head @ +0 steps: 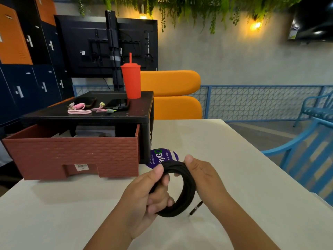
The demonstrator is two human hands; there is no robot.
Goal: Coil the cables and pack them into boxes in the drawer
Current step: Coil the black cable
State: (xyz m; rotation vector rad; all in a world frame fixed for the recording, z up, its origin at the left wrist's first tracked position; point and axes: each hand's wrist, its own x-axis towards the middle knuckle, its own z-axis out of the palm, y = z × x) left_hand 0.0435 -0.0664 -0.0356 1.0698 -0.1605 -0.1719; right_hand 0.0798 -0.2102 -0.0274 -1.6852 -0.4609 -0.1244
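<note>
White table (225, 150), pale, matte; work surface for all items below.

Nearest: black cable (188, 192), wound into round coil of several turns, held just above table btwn both hands, tilted on edge. Loose end w/ plug (196, 207) hanging off lower right; tip touching table or not, cannot tell.

Left hand (144, 193): thumb pressed on top-left of coil, fingers curled through the loop and round the bundle.
Right hand (203, 175): thumb on top-right, fingers wrapped behind, mostly hidden. Firm hold on both sides.

Handling, est.: light, soft, fabric-looking jacket, not slippery; springy, prob. apt to unwind if released. Best taken round whole bundle, all turns pinched together, never by single strand or plug. Loose tail to tuck in before packing.

Mid: purple sticker (162, 156) on table just beyond hands. Brick-pattern drawer (72, 156), pulled open, left of hands; pale contents inside, poss. boxes, unclear.

Above drawer: black stand (90, 117); on top, pink cables (79, 109), phones (118, 103), red cup (131, 80) w/ straw.

Far: orange seat (171, 83), monitor (86, 44) seen from back, lockers (27, 83), blue chair (297, 150) at right.
</note>
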